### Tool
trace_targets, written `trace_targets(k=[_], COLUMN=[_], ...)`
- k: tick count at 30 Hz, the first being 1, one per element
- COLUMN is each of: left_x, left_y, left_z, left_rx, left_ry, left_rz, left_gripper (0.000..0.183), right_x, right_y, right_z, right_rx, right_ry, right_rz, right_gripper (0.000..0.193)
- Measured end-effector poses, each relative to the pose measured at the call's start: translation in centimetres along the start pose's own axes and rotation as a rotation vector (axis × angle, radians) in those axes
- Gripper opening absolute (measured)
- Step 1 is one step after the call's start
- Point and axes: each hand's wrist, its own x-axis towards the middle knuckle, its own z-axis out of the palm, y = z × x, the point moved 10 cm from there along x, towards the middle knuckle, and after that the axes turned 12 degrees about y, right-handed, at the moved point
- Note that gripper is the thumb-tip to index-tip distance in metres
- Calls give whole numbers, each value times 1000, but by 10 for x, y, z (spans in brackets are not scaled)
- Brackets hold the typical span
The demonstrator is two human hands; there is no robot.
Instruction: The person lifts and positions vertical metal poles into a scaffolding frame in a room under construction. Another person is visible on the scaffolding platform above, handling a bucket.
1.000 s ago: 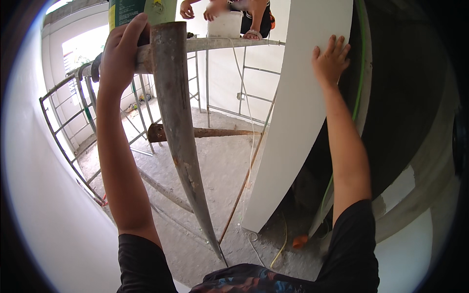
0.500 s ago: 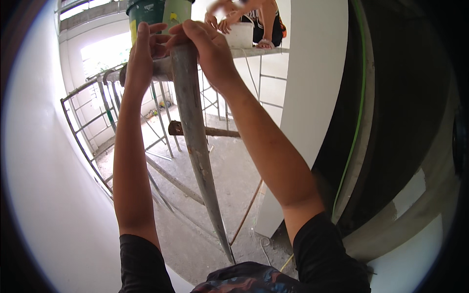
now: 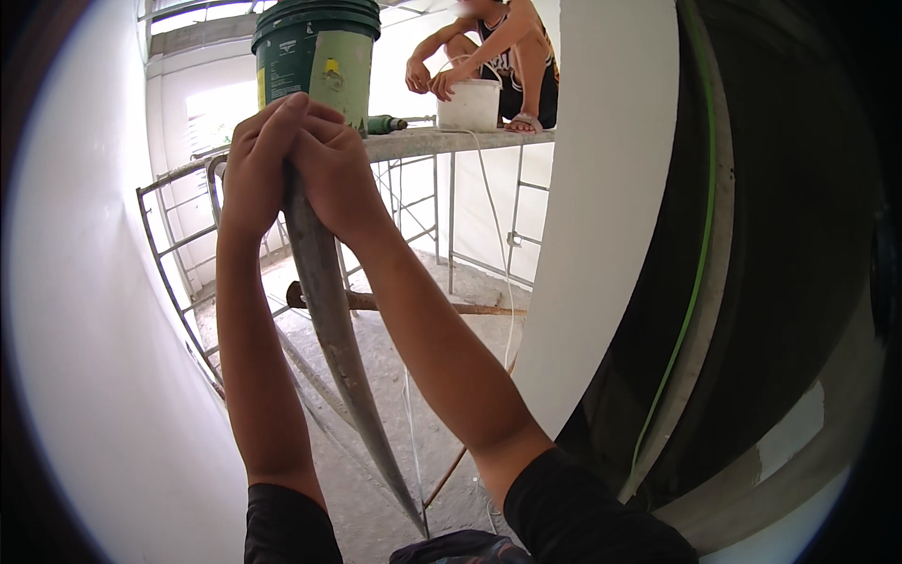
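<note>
My left hand (image 3: 256, 179) and my right hand (image 3: 329, 174) are closed together at the upper end of a grey metal pipe (image 3: 324, 291). The fingers are folded over each other, with a thumb on top. They cover the pipe's end, and whatever may lie between the palms is hidden. From under the hands the pipe slopes down toward my body, passing between my forearms. Just beyond my fingers a dark green bucket (image 3: 293, 61) with a light green panel stands on a raised plank (image 3: 413, 143).
On the plank a person (image 3: 526, 56) crouches behind a white pail (image 3: 470, 103). A green bottle (image 3: 383, 124) lies beside the bucket. Scaffold frames (image 3: 169, 249) stand at the left, and a rusty bar (image 3: 376, 303) crosses below. A white wall panel (image 3: 611, 188) rises at the right.
My hands have come together from loosely spread fingers into a closed clasp. In the view, the hands, bucket and plank sit lower, and the pipe's upper end has shifted left.
</note>
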Motion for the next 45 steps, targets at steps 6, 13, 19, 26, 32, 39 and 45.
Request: trace_targets(k=[6, 13, 19, 26, 32, 39, 45], left_x=[-5, -2, -1, -1, -1, -1, -2], left_y=[5, 0, -1, 3, 4, 1, -53], left_z=[3, 0, -1, -1, 3, 3, -63], left_rx=[91, 105, 109, 125, 137, 154, 288], left_ry=[32, 34, 17, -4, -3, 13, 249], left_rz=[5, 34, 35, 51, 44, 89, -73], left_gripper=[42, 42, 42, 42, 42, 41, 37], right_x=[-3, -2, 1, -2, 3, 0, 4], right_y=[-10, -15, -2, -9, -3, -16, -17], right_z=[4, 2, 1, 1, -1, -1, 0], right_rx=[69, 60, 69, 50, 23, 61, -13], right_ry=[-51, -41, -34, 6, -9, -6, -8], right_rz=[-49, -116, -56, -71, -60, -127, -224], right_gripper=[24, 23, 24, 24, 23, 21, 20])
